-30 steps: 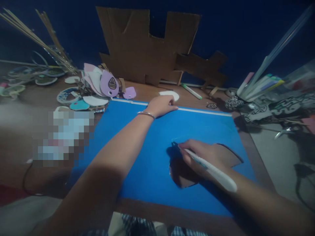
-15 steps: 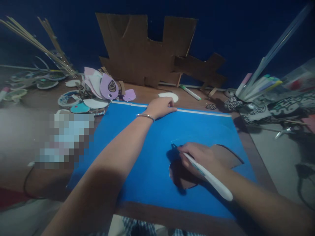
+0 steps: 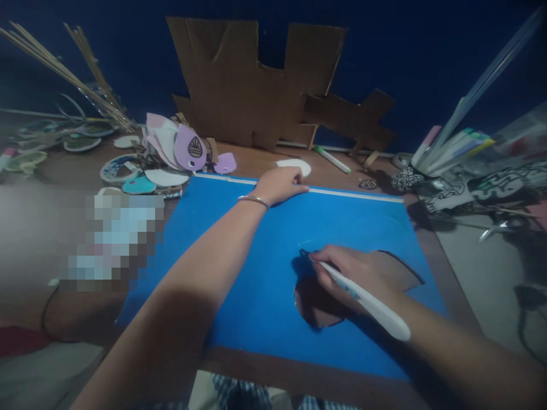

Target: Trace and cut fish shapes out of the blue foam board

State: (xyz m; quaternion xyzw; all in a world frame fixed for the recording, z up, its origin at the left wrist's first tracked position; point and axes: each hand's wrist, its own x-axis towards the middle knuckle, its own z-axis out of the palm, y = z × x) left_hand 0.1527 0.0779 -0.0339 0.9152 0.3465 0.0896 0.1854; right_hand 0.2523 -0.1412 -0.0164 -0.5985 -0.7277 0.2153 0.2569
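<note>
Blue sheet (image 3: 265, 319) is spread under both hands' fingers. L hand (image 3: 280, 185) is laid at its far edge, fingers bent; whether the edge is gripped can't be told. By R hand (image 3: 354, 267), fingers closed, a white pen-like tool (image 3: 384, 316) is gripped, dark tip (image 3: 303, 252) just past fingertips. Faint line (image 3: 310, 243) is seen just beyond them. Vs ½ sec ago, only tool's rear end was shifted approx. slightly; slow, fine work at one spot is inferred.
</note>
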